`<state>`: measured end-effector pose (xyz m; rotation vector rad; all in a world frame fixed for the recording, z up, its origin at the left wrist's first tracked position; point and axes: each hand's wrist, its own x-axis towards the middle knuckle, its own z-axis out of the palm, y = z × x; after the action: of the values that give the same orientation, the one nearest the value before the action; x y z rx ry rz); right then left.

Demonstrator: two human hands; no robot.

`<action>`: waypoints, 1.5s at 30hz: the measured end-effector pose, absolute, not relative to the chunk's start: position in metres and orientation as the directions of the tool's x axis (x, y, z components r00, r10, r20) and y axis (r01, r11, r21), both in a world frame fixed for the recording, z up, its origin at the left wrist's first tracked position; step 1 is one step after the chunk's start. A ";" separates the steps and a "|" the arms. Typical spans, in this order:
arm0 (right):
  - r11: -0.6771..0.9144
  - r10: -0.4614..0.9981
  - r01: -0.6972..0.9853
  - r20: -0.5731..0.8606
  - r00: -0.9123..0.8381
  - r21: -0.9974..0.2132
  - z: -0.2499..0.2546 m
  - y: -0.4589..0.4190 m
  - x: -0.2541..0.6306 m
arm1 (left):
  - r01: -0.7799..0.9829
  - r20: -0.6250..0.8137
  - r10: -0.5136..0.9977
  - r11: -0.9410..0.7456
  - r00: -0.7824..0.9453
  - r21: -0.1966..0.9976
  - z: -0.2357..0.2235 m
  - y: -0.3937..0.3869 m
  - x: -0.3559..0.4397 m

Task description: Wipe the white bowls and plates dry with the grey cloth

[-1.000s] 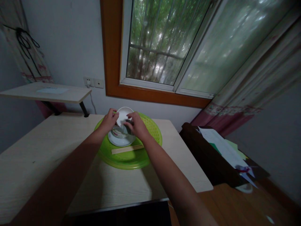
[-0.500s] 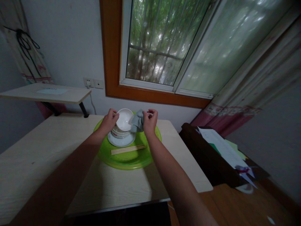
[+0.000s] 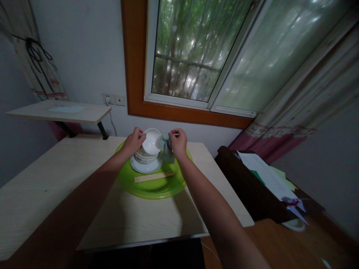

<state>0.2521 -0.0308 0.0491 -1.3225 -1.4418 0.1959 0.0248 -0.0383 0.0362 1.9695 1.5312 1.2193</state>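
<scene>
A white bowl (image 3: 151, 142) is tilted toward me above the stack, its left rim pinched by my left hand (image 3: 135, 142). My right hand (image 3: 178, 142) is closed on a grey-green cloth (image 3: 167, 146), whose left part lies against the bowl's right side. A thin pale piece shows by the right fingers; I cannot tell what it is. Beneath the held bowl, more bowls (image 3: 146, 158) are stacked on a white plate (image 3: 137, 167). In front of them, several light wooden chopsticks (image 3: 154, 176) lie together on a round green tray (image 3: 151, 191).
The tray rests on a pale wooden table (image 3: 92, 164). A small raised shelf (image 3: 61, 111) stands at the back left. Behind are a wall socket (image 3: 114, 99) and a window with a brown frame (image 3: 179, 118). To the right, papers (image 3: 260, 172) lie on a dark piece of furniture (image 3: 238, 186).
The cloth has shifted on the bowl's right side, and its lower end now hangs down toward the tray. Both hands keep their hold. The view has shifted slightly.
</scene>
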 end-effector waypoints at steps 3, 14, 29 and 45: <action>0.350 0.800 0.656 0.578 0.163 -0.669 0.061 -0.031 0.258 | 0.641 0.385 0.921 -0.332 0.061 0.692 0.044 -0.038 0.026; 0.211 0.970 0.897 0.194 -0.144 -0.389 0.094 -0.029 0.284 | 0.732 0.337 0.926 -0.346 0.167 0.587 0.061 -0.049 -0.002; 0.282 0.946 0.957 0.185 -0.266 -0.067 0.057 -0.052 0.294 | 0.649 0.347 0.920 -0.378 0.182 0.660 0.047 -0.060 -0.023; 0.327 0.940 0.944 -0.120 -0.321 0.042 0.016 -0.058 0.286 | 0.573 0.338 0.934 -0.340 0.113 0.746 0.037 -0.067 -0.016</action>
<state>0.2861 -0.0581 0.0161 -1.8953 -2.6564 0.0588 -0.0162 -0.0672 0.0374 1.9646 1.4610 1.1151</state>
